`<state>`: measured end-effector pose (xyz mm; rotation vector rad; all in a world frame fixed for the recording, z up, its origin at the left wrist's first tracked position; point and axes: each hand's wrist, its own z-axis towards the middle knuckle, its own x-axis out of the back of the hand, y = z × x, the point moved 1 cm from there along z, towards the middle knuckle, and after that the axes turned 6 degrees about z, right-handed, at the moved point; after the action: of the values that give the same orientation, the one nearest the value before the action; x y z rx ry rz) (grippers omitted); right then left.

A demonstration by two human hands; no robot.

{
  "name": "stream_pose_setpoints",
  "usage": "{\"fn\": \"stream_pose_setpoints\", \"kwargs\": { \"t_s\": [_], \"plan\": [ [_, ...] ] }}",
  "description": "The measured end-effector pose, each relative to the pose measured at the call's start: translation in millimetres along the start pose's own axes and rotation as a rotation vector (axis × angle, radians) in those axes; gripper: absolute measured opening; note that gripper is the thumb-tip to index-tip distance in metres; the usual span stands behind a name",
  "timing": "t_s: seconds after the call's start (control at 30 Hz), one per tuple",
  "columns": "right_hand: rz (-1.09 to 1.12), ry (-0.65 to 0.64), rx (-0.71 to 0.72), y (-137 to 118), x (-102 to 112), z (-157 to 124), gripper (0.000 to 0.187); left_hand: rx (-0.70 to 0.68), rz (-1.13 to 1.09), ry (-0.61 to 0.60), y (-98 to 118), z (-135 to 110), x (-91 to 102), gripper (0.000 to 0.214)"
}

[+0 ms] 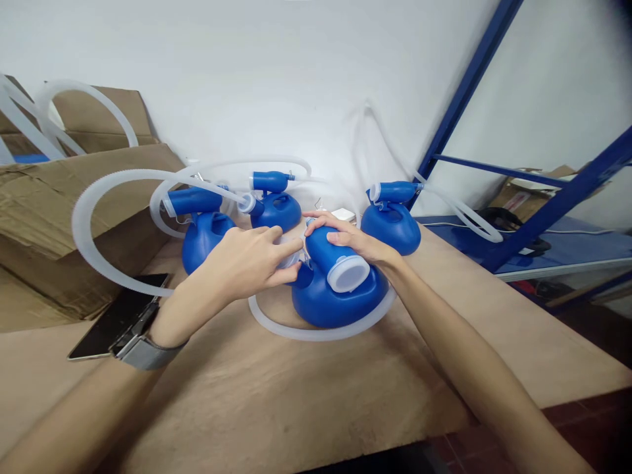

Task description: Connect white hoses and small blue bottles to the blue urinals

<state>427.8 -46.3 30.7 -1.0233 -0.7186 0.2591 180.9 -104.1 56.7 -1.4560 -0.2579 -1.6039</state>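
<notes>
A blue plastic urinal bottle [330, 306] stands on the table in front of me. Its blue tubular mouthpiece [323, 249], with a pale round lid [348, 274], lies across the top of the bottle. My right hand [348, 237] is wrapped over this mouthpiece from the right. On the other side, my left hand [261, 258] is closed with fingertips and thumb around a translucent plastic cap [287, 255] by the bottle's neck; the fingers partly cover it. A clear corrugated hose [316, 334] curves around the front of the bottle.
More blue urinal bottles with hoses stand behind: a left one [197, 243], a middle one [279, 212] and a right one [392, 229]. A cardboard box [89, 210] holding hoses is at the left, beside a dark tablet [106, 322]. Blue metal shelving [464, 85] rises at the right.
</notes>
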Motion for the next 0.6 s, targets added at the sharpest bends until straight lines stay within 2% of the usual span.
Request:
{"fn": "stream_pose_setpoints", "kwargs": {
  "t_s": [0.23, 0.47, 0.6],
  "plan": [
    [-0.030, -0.027, 0.015, 0, 0, 0, 0.039, 0.033, -0.105, -0.075, -7, 1, 6.4, 0.048],
    [-0.009, -0.048, 0.022, -1, -3, -1, 0.039, 0.102, -0.591, -0.136, -16, 3, 7.4, 0.040],
    [-0.002, -0.054, 0.023, 0, -4, 0, 0.039, 0.106, -0.611, -0.095, -14, 2, 8.3, 0.038]
  ]
}}
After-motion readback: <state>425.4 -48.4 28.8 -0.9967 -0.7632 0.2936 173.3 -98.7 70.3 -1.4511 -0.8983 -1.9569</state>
